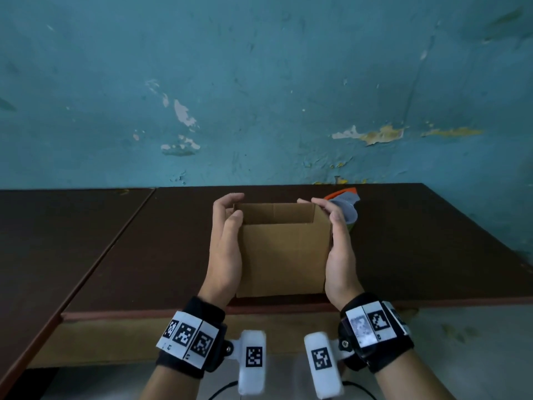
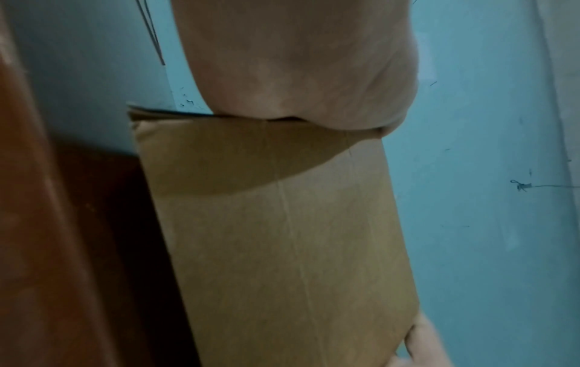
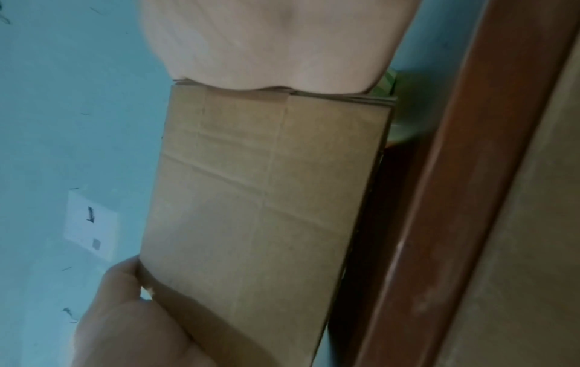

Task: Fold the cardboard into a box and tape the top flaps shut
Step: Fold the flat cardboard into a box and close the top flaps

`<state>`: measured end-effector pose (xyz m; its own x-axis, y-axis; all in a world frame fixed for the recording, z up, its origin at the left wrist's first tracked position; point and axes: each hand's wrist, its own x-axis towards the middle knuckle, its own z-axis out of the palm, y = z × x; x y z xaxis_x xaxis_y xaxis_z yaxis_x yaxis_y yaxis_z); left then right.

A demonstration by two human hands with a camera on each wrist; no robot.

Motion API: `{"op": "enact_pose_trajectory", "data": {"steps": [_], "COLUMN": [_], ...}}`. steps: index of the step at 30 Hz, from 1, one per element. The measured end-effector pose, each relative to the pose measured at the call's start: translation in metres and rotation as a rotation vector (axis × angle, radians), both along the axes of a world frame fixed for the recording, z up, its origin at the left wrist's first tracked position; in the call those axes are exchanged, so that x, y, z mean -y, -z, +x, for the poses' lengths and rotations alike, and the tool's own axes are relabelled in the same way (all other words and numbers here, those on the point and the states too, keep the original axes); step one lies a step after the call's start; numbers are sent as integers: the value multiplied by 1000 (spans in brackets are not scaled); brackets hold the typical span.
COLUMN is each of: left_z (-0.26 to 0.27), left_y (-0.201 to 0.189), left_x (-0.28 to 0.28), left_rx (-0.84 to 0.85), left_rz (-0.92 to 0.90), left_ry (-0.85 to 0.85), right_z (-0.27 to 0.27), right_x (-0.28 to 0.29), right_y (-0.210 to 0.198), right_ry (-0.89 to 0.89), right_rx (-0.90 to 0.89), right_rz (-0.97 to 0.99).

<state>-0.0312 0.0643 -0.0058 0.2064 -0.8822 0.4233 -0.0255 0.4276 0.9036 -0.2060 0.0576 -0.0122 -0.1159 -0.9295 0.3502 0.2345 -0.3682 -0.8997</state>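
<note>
A brown cardboard box stands on the dark table near its front edge, its top open and its inside showing. My left hand grips its left side, fingers curled over the far left corner and thumb on the near top edge. On the opposite side my right hand holds it the same way. In the left wrist view the palm lies against the box wall. The right wrist view shows the creased box side under my right palm, with my left hand at the far edge.
An orange and grey tape dispenser lies on the table just behind my right hand, partly hidden by it. A peeling blue wall rises behind the table. A second table adjoins on the left.
</note>
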Motion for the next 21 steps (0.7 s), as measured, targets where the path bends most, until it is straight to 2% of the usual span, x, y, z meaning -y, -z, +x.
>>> {"op": "enact_pose_trajectory", "data": {"steps": [5,8,11,14,18,21], "left_z": [2,14,26,32,31,28], "left_y": [1,-1,-5,-5,-4,-5], "left_x": [7,4,-3,-9,-15,-13], "left_rx": [64,133,218,221,203,199], "left_rz": [-37,-21,11,56,76,80], "left_ry": [68,201,324,392,409,396], "right_z": [-5,-5,-3,1,1,-2], "right_x": [2,3,3,2,2,4], "right_y": [2,3,6,5,4,4], "right_ry": [0,13,-40,-80,-96,-106], "right_rx": [26,17,88,125,184,164], "right_rz": [5,14,46,50,66,72]}}
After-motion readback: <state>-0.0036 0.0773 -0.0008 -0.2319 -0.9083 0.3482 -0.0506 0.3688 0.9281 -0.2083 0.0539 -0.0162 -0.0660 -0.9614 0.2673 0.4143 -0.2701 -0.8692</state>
